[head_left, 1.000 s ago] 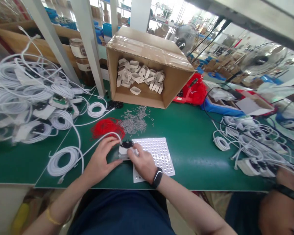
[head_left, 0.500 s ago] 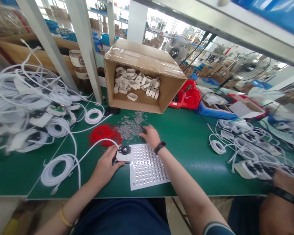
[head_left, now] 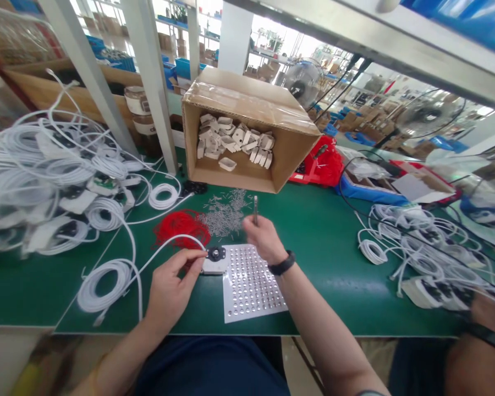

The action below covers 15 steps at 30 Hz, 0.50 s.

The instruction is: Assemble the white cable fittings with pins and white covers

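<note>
A small white housing (head_left: 214,267) with a black round-centred part (head_left: 215,253) on top lies at the left edge of a white sheet with rows of shiny domes (head_left: 251,286). My left hand (head_left: 173,286) is closed, thumb and forefinger pinched at the housing's left edge. Its white cable (head_left: 165,243) loops from there to a coil (head_left: 103,286) on the left. Above the sheet, my right hand (head_left: 264,236) is closed around a slim metal tool (head_left: 255,210) that points upward; its exact kind is unclear. Beyond the hands lie loose small screws (head_left: 226,212).
Red rings or bands (head_left: 179,228) lie left of the screws. An open carton (head_left: 247,179) of white shells stands behind. Coiled cables pile up at left (head_left: 58,165) and right (head_left: 421,236). Another person's hand (head_left: 490,313) is at far right.
My right hand has come away from the screws, and its tool now points upward. My left hand has gone from gripping around the housing to a pinch at its left edge.
</note>
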Motion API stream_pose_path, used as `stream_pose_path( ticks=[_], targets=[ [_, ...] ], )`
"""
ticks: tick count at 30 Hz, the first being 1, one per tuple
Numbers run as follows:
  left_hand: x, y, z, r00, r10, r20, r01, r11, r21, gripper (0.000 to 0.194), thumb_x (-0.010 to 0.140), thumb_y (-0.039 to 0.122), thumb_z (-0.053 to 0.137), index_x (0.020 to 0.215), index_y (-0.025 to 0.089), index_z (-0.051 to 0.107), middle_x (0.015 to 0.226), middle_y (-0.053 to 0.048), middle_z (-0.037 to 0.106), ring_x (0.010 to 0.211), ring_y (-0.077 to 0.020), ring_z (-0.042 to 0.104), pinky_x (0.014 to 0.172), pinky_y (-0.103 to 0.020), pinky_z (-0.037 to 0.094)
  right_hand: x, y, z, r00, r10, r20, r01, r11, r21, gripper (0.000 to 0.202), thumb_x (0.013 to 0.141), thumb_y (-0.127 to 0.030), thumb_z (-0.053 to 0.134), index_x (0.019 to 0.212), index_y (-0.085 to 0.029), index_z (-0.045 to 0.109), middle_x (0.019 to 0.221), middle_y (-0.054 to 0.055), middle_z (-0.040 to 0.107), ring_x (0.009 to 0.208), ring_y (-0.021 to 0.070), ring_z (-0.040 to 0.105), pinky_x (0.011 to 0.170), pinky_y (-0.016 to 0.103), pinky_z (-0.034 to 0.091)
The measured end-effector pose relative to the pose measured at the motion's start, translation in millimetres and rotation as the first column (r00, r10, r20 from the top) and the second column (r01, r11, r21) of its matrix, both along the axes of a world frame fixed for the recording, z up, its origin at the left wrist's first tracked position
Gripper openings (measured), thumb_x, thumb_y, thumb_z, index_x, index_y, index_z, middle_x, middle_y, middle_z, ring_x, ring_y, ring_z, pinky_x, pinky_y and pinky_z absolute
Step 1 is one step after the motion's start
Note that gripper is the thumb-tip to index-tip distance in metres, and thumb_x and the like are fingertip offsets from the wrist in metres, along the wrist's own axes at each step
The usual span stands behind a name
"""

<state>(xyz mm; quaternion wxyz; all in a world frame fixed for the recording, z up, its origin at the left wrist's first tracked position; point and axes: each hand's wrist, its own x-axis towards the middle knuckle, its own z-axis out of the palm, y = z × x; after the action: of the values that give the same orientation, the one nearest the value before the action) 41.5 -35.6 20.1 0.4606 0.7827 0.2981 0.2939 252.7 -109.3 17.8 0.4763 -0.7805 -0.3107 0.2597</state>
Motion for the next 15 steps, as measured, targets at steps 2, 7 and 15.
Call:
stream_pose_path(
  ticks=[2, 7, 15],
  targets=[
    [15.0, -5.6, 6.8, 0.995, -0.029, 0.092, 0.022, 0.997, 0.076, 0.019, 0.083, 0.029, 0.056, 0.099, 0.022, 0.064, 0.085, -0.003, 0.065, 0.076, -0.0165, 0.061, 0.069, -0.028, 0.048, -28.5, -4.7, 12.3, 0.916, 0.114, -0.385, -0.045, 0.982, 0.185, 0.032, 0.079, -0.048, 0.057, 0.074, -0.018, 0.049, 0.058, -0.007, 0.041, 0.04, 0.0042, 0.019, 0.037, 0.018, 0.02],
    [27.7, -15.0, 5.2, 0.972, -0.048, 0.229, -0.007, 0.973, 0.232, 0.009, 0.08, 0.02, 0.06, 0.084, 0.023, 0.068, 0.085, -0.003, 0.067, 0.078, -0.0163, 0.062, 0.072, -0.029, 0.05, -86.2, -18.3, 21.7, 0.279, 0.324, -0.904, 0.201, 0.901, 0.385, 0.036, 0.066, -0.037, 0.077, 0.07, -0.018, 0.047, 0.049, -0.013, 0.026, 0.039, 0.0015, 0.006, 0.034, 0.015, 0.008],
    [14.4, -20.1, -0.2, 0.921, 0.14, 0.363, -0.029, 0.955, -0.296, 0.011, 0.072, 0.023, 0.068, 0.065, 0.019, 0.059, 0.072, 0.0, 0.061, 0.064, -0.0129, 0.056, 0.06, -0.026, 0.046, -111.2, -24.7, 17.7, 0.675, 0.138, -0.725, 0.355, 0.8, 0.484, 0.027, 0.072, -0.034, 0.071, 0.072, -0.018, 0.05, 0.075, -0.003, 0.057, 0.036, -0.0013, 0.023, 0.033, 0.018, 0.013]
  ],
)
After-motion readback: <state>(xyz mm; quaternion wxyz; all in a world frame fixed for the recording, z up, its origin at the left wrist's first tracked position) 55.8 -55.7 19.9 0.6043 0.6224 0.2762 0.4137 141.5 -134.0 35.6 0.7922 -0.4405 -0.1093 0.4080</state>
